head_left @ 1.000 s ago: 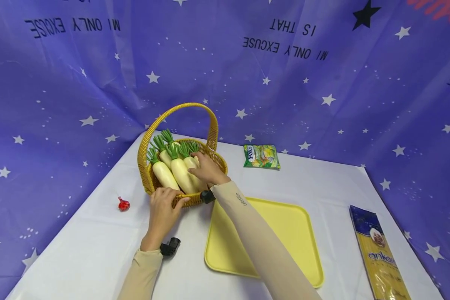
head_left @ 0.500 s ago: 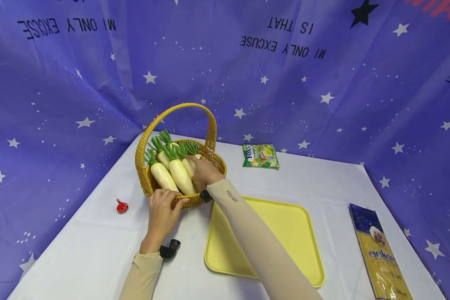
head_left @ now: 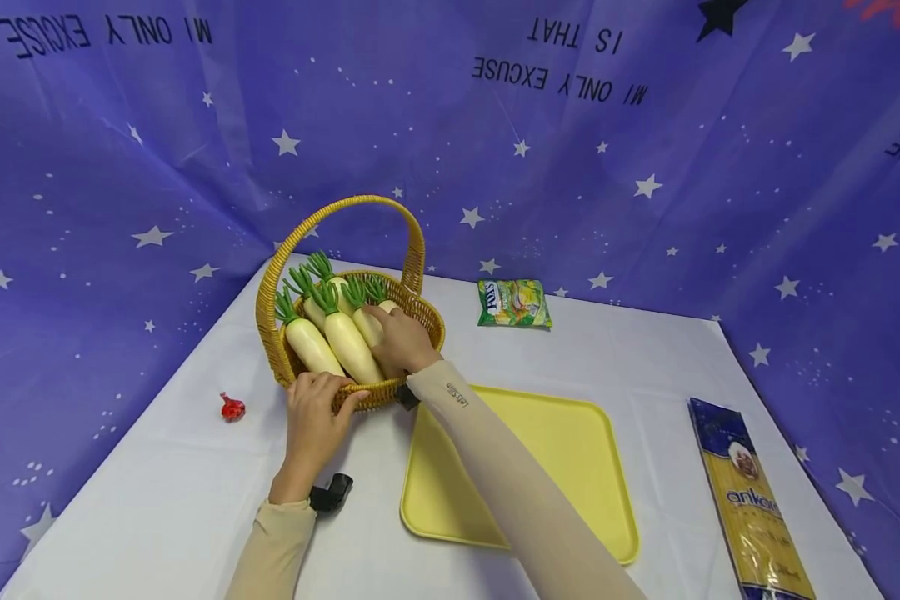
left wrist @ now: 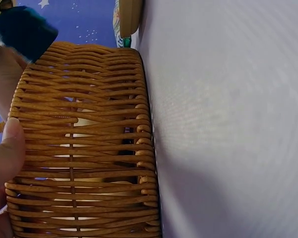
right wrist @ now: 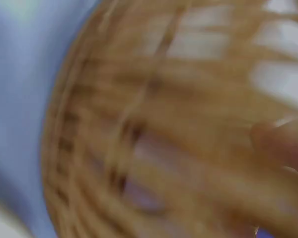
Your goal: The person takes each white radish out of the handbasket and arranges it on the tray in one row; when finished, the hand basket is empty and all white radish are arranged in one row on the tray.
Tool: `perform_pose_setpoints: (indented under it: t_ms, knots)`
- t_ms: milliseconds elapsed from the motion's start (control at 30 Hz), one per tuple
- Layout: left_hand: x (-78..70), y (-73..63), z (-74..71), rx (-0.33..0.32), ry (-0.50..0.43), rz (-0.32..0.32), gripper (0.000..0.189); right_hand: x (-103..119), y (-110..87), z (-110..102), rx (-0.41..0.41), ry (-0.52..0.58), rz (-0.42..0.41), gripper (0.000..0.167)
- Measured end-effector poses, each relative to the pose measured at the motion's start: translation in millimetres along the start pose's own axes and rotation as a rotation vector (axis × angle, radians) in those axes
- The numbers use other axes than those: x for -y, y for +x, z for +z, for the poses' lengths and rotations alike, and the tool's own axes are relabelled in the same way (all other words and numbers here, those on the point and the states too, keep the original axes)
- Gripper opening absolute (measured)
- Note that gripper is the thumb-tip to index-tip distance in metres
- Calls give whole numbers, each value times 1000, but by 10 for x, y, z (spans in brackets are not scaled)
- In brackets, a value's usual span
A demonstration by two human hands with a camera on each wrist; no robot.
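A yellow wicker basket (head_left: 422, 312) with a tall arched handle holds several white radishes (head_left: 351, 346) with green tops. My left hand (head_left: 317, 417) grips its near rim, the thumb (left wrist: 10, 153) pressed to the outer wall in the left wrist view. Inside the basket, my right hand (head_left: 405, 340) holds the rightmost radish (head_left: 387, 306), fingers curled over its side and covering most of it. The right wrist view is blurred and shows mainly woven wall (right wrist: 94, 114) with a fingertip (right wrist: 283, 144) at the right.
A yellow tray (head_left: 570, 467) lies right of the basket, beneath the right forearm. Behind it is a green FOX'S candy bag (head_left: 513, 302). A long pasta packet (head_left: 750, 500) lies at far right, a small red object (head_left: 232, 408) at left. Purple starred cloth surrounds the table.
My right hand has shifted slightly left and closed over the rightmost radish. The left hand has stayed on the rim. The head view has shifted a little.
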State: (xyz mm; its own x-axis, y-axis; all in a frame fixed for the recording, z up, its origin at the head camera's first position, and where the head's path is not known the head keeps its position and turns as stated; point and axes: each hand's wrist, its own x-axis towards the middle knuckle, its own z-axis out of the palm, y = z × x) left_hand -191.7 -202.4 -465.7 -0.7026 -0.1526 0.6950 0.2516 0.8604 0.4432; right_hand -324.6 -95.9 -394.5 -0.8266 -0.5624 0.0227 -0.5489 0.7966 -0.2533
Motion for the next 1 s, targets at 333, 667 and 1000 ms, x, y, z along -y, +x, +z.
perform_pose_setpoints:
  t_ms: [333, 667, 1000]
  knots:
    - [29, -2, 5, -1, 5, 0, 25, -1, 11, 42, -14, 56, -2, 64]
    - [23, 3, -19, 11, -1, 9, 24, -112, -43, 119, -179, 265, 14, 67]
    - [19, 13, -20, 7, -10, 19, 26, -249, -42, 80, -306, 790, 64, 61]
